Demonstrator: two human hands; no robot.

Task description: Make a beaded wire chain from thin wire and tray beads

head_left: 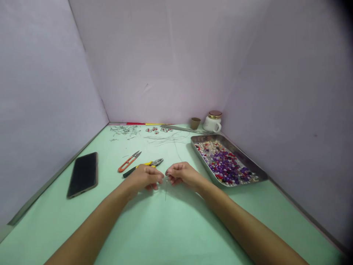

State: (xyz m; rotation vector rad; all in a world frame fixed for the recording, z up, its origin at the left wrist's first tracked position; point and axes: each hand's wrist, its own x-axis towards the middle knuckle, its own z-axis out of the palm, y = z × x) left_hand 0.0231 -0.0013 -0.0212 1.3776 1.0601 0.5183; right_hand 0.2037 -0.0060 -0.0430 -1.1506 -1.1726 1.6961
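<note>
Over the middle of the green table, my right hand (182,173) pinches a thin wire (166,191), with small bead-like bits at its fingertips. One end of the wire hangs straight down between my hands. My left hand (146,176) is closed, thumb against fingers, its tips just left of the right hand's. A faint thin loop shows under the left fingers; what they grip is too small to make out. Behind my left hand lie pliers (157,162) with yellow and black handles, partly covered by it. Orange thread snips (129,162) lie beyond them.
A metal tray (202,162) of mixed beads stands at right. A phone (83,175) lies at left. Toward the back are loose wires (168,138), cut wire pieces (124,130), beaded pieces (156,130), a brown cup (195,123) and a lidded white mug (212,123). Pale walls enclose three sides.
</note>
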